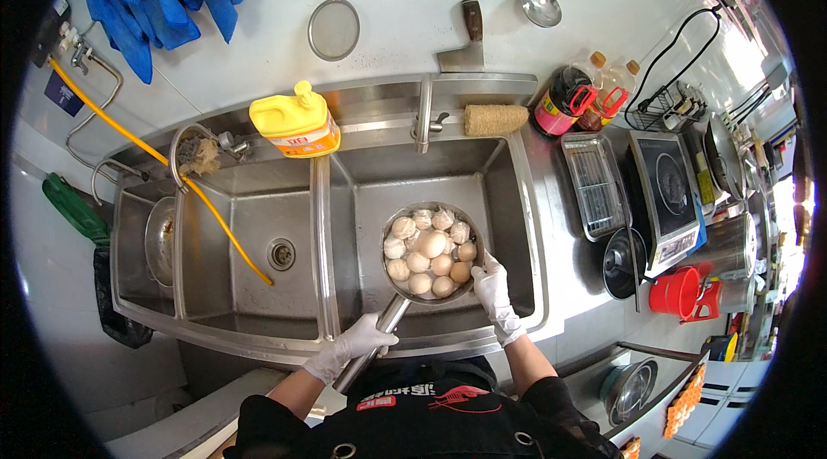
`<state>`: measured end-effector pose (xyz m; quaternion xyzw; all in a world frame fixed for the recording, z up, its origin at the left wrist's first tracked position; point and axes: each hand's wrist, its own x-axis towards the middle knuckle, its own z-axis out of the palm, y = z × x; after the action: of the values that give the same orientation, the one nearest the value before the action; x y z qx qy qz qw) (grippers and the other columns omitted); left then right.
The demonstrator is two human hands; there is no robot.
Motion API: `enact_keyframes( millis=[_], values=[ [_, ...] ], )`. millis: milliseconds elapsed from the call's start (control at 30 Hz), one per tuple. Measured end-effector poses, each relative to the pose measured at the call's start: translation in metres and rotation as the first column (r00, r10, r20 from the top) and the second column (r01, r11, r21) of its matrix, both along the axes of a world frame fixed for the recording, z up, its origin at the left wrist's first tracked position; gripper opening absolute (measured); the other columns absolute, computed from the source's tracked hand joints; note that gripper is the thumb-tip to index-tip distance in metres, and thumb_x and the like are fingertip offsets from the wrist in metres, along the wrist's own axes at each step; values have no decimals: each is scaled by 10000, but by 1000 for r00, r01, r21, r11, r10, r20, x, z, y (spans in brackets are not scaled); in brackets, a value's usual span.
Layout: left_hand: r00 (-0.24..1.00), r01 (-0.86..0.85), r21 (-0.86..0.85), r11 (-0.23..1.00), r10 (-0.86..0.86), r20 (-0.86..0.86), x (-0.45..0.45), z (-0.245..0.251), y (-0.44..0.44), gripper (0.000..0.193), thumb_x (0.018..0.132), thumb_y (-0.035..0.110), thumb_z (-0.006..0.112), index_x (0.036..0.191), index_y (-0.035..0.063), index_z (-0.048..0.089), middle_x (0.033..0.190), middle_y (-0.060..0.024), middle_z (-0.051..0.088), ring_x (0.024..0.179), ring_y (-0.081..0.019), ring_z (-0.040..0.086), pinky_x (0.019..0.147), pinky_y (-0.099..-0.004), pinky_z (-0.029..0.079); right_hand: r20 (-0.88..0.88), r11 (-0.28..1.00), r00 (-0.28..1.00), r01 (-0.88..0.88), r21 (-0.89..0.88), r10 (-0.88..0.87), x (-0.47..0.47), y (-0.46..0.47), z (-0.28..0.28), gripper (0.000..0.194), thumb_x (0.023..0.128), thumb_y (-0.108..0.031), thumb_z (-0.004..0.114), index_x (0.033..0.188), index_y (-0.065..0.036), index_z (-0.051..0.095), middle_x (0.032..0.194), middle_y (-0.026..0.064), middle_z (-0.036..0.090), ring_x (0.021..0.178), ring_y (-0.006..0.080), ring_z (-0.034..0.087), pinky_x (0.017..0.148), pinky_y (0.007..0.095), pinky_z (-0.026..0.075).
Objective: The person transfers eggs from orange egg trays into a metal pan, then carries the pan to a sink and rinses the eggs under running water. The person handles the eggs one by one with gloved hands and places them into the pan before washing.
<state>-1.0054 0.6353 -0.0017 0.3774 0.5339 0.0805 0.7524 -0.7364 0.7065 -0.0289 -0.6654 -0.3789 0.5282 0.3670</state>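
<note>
My gloved left hand (360, 337) is wrapped around the long metal handle (393, 313) of a round metal pan or strainer. The pan (448, 301) is over the right sink basin (420, 187), and many pale brown and whitish eggs (431, 244) fill it. Clear liquid seems to lie between some eggs, and a few shells look cracked. At the pan's right rim my gloved right hand (494, 291) grips the edge, its thumb near the top. Part of that rim is hidden by the fingers.
A yellow jug (294, 125) stands on the divider's back end. Left of it, a yellow hose (226, 226) hangs into the middle basin. The faucet (423, 116) rises behind the right basin, beside a loofah (496, 119). An induction cooker (669, 184) stands right; a cleaver (468, 39) hangs behind.
</note>
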Motion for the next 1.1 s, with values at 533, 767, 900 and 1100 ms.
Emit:
enact_keyframes(
  millis=[533,767,900,1100],
  values=[
    [999,14,6,1000,-14,-31,-6,16,3,232,784,79,680,931,-9,524,680,-52,592,560,-122,575,503,-283,464,14,995,1000,-27,96,26,-2,-6,-20,468,799,56,504,1267,72,489,1116,162,620,1026,184,577,891,284,449],
    [1000,-6,-46,999,5,-1,-3,20,2,266,770,92,689,939,-19,515,680,-51,563,535,-131,569,482,-281,461,34,989,999,-23,144,19,0,-6,-25,445,790,45,525,1234,72,519,1077,173,632,984,185,588,866,288,461],
    [998,41,-26,999,-42,-53,-6,19,7,272,769,92,689,948,-24,521,693,-55,565,538,-132,567,486,-285,462,61,993,998,-39,107,33,-1,-8,-21,437,790,49,516,1226,73,524,1068,177,636,992,199,595,870,289,461],
    [998,34,-36,999,-36,-45,-4,17,6,289,764,96,685,961,-31,516,703,-59,564,546,-136,568,487,-289,460,75,999,997,0,40,-3,1,-11,-17,447,798,59,494,1244,71,510,1092,169,632,1003,187,589,875,288,461]
  ],
)
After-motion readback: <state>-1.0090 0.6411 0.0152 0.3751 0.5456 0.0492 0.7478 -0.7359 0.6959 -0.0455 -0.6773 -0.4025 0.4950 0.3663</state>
